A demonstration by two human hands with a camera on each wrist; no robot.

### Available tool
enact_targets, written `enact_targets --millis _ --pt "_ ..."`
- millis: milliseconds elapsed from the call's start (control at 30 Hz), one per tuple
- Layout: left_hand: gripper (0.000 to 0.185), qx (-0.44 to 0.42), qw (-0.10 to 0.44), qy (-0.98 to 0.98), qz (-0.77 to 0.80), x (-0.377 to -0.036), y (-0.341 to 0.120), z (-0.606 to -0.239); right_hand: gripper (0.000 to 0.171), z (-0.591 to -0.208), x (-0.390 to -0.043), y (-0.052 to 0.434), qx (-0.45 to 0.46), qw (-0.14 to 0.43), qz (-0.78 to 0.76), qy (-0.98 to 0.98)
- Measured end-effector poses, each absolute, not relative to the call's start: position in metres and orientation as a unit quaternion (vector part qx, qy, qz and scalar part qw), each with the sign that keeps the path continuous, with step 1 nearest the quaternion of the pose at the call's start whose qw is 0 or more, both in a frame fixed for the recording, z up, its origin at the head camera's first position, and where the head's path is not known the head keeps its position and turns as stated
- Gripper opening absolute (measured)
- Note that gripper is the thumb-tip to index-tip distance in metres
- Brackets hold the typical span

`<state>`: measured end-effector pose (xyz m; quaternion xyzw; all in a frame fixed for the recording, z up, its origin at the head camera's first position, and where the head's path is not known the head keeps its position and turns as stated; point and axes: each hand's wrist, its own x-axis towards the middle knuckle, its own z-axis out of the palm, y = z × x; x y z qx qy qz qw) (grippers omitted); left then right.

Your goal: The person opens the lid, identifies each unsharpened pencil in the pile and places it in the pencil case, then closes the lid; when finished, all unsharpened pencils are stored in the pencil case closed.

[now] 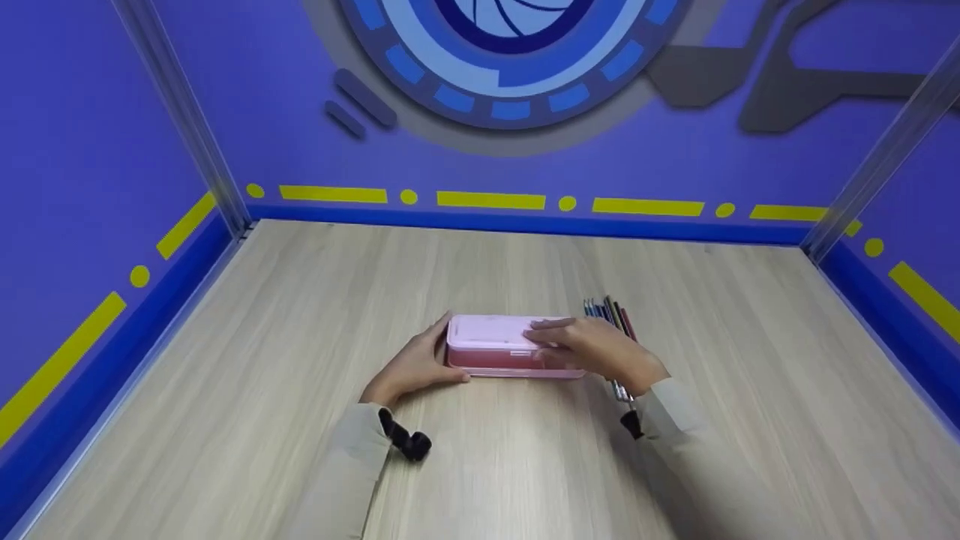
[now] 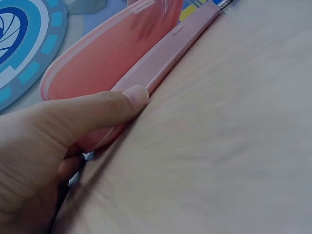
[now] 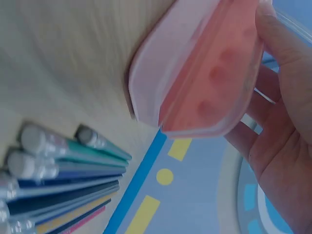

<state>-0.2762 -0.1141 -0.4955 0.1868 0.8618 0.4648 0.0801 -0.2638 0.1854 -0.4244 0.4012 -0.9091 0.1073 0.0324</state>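
A pink pencil case point(image 1: 487, 360) lies on the table with its lid point(image 3: 214, 92) partly raised, the opening facing the person. My left hand point(image 1: 416, 367) grips the case's left end; in the left wrist view its thumb presses the front rim of the base point(image 2: 161, 63), while the other fingers are mostly hidden behind it. My right hand point(image 1: 600, 349) holds the lid near its right end, thumb at the lid's edge and fingers behind its outer side. Little of the inside shows.
Several pencils point(image 3: 73, 170) lie side by side on the table just right of the case, partly under the right hand and wrist in the head view. The wooden table point(image 1: 360, 285) is bounded by blue patterned walls point(image 1: 480, 169) at the back and sides.
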Motion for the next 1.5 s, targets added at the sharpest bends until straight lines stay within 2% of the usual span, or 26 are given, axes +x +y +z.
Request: enact_targets --millis 400,833,1133,1500 --pt "0.117 0.194 0.074 0.857 0.472 -0.277 -0.116 -0.499 0.027 -0.416 -0.269 0.213 0.394 0.071 0.155 -0.903" --pt "0.116 0.197 0.076 0.861 0.463 -0.278 -0.116 -0.497 0.025 -0.417 -0.272 0.225 0.366 0.067 0.216 -0.902" --pt "0.116 0.201 0.070 0.859 0.466 -0.278 -0.116 -0.496 0.025 -0.416 -0.275 0.220 0.290 0.064 0.287 -0.911" --pt "0.114 0.206 0.070 0.855 0.471 -0.279 -0.116 -0.498 0.027 -0.422 -0.286 0.215 0.185 0.100 0.395 -0.894"
